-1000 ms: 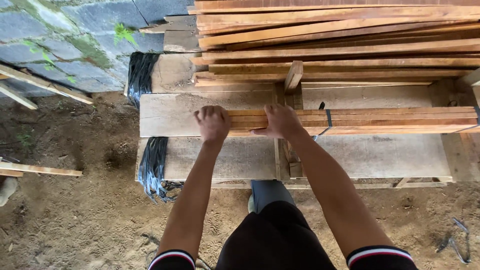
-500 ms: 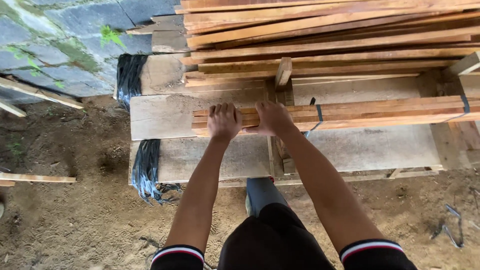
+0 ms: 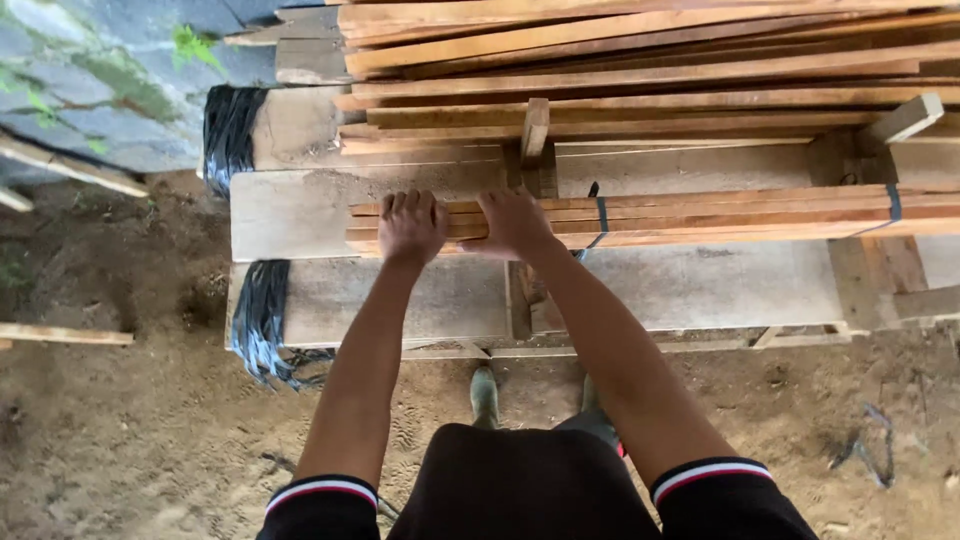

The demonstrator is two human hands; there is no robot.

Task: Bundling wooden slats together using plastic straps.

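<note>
We have both hands on the bundle of wooden slats (image 3: 700,220), which lies lengthwise on the wide plank platform (image 3: 300,215), its near end close to the platform's left edge and the rest running off toward the right edge. Our left hand (image 3: 411,228) is curled over the slats near that end, fingers wrapped across the top; our right hand (image 3: 513,222) lies flatter just beside it, palm pressing down, and we cannot tell whether its fingers hook the far side. Dark straps (image 3: 601,215) bind the bundle further along. We judge it stiff, long and fairly heavy, rough rather than slippery, liable to tip if gripped only at one end. Loose timber (image 3: 650,70) is stacked along the platform's far edge, and black plastic strapping (image 3: 262,320) hangs at its left corner.
</note>
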